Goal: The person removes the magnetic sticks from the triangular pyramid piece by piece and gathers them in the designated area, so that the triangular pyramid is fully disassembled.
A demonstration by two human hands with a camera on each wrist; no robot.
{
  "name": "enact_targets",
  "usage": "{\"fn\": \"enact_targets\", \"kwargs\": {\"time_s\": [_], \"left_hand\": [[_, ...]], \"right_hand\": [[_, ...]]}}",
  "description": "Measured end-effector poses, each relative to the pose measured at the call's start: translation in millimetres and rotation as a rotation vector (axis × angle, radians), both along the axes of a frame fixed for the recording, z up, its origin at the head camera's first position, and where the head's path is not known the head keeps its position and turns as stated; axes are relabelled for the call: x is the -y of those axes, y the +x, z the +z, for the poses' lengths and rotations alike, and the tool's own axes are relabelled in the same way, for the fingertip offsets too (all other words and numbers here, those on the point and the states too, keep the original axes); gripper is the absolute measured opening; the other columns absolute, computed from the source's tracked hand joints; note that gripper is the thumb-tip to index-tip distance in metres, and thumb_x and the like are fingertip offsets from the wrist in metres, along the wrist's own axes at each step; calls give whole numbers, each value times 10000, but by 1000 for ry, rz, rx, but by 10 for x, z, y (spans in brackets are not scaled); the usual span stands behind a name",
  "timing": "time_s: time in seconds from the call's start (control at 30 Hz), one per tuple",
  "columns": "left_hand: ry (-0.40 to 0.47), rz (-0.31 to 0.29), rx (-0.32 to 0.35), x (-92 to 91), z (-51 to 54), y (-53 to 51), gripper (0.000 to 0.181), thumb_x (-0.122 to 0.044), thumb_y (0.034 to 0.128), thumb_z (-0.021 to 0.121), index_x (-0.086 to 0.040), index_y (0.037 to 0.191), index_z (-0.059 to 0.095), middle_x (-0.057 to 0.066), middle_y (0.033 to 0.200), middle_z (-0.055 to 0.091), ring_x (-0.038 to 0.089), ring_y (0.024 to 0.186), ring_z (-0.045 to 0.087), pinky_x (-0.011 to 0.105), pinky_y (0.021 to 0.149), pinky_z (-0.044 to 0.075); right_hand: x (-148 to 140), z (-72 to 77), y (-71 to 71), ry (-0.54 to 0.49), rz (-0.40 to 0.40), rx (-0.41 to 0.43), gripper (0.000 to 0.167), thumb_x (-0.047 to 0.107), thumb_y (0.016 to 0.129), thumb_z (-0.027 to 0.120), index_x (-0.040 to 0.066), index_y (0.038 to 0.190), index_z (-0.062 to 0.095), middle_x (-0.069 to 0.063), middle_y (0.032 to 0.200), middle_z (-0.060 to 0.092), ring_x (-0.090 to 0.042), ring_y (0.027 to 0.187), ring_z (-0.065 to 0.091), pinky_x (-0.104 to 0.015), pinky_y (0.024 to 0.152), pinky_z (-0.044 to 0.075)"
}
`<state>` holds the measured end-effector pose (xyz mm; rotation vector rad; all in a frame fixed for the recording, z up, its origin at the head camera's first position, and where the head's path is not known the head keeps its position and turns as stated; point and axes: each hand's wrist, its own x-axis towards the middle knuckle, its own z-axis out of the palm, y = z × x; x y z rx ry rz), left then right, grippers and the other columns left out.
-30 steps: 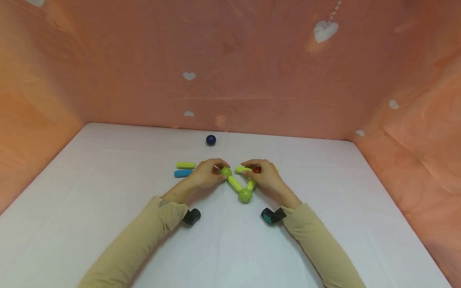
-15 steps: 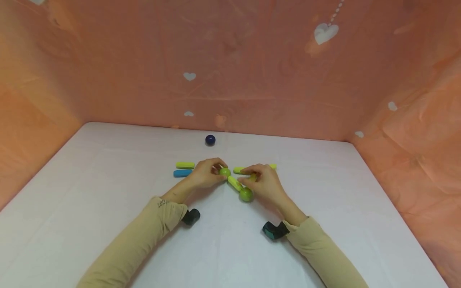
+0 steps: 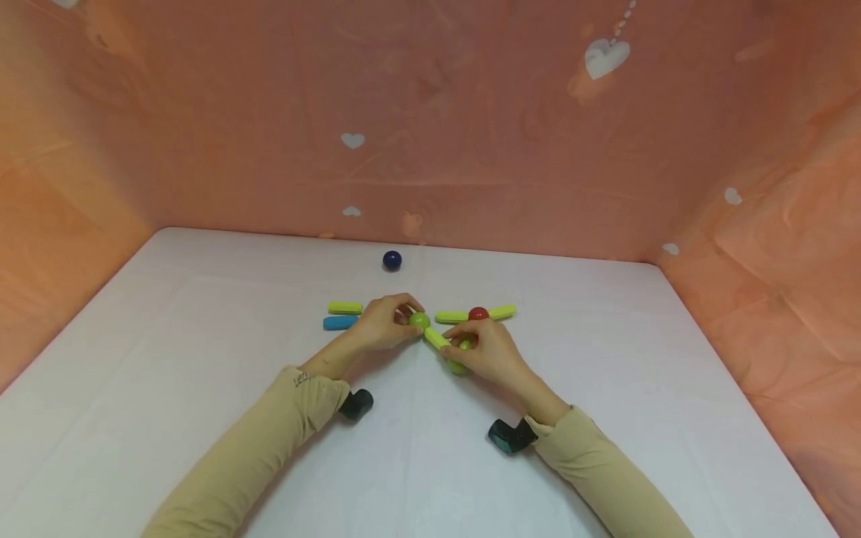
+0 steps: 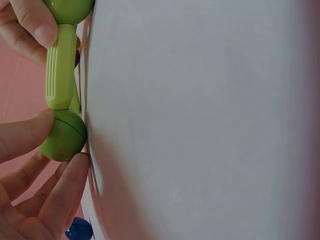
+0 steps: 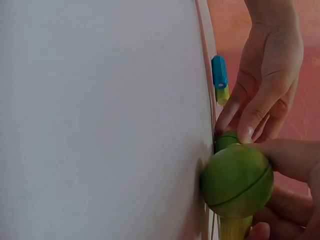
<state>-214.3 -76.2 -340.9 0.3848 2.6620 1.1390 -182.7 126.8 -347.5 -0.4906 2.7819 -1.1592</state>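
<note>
My left hand [image 3: 386,325] pinches a green ball [image 3: 420,320] between thumb and fingers, just above the white table. From that ball a ribbed yellow-green rod [image 4: 60,70] runs to a second green ball [image 5: 237,180], nearer to me. Thumb and fingertips of my right hand [image 3: 494,347] pinch this rod close to the second ball. Another yellow-green rod [image 5: 235,227] leaves the second ball and is partly covered by my right hand. Beyond that hand lies a red ball [image 3: 478,314] between two yellow-green rods; whether they are joined cannot be told.
Left of my left hand lie a loose yellow-green rod [image 3: 345,307] and a blue rod [image 3: 341,323]. A dark blue ball [image 3: 392,260] sits near the back edge. Orange cloth [image 3: 471,149] with hearts hangs behind the white table [image 3: 403,463].
My right hand has moved from beside the red ball toward me and left, onto the rod by the second green ball. The red ball shows fully again. My left hand keeps its hold.
</note>
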Motion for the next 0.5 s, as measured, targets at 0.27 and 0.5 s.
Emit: {"fn": "enact_targets", "kwargs": {"time_s": [0.27, 0.5], "left_hand": [[-14, 0, 15, -23, 24, -14, 288, -131, 856, 710, -60, 1123, 629, 128, 1066, 651, 225, 933, 590, 360, 858, 475], [-39, -5, 49, -65, 34, -37, 285, -139, 855, 713, -74, 1122, 636, 116, 1060, 643, 215, 922, 571, 350, 858, 465]], "right_hand": [[0, -2, 0, -6, -19, 12, 209, 173, 804, 757, 48, 972, 747, -24, 807, 700, -92, 584, 458, -208, 511, 360], [-22, -4, 13, 9, -28, 24, 204, 170, 803, 758, 48, 967, 749, -21, 802, 694, -97, 589, 454, -203, 509, 353]]}}
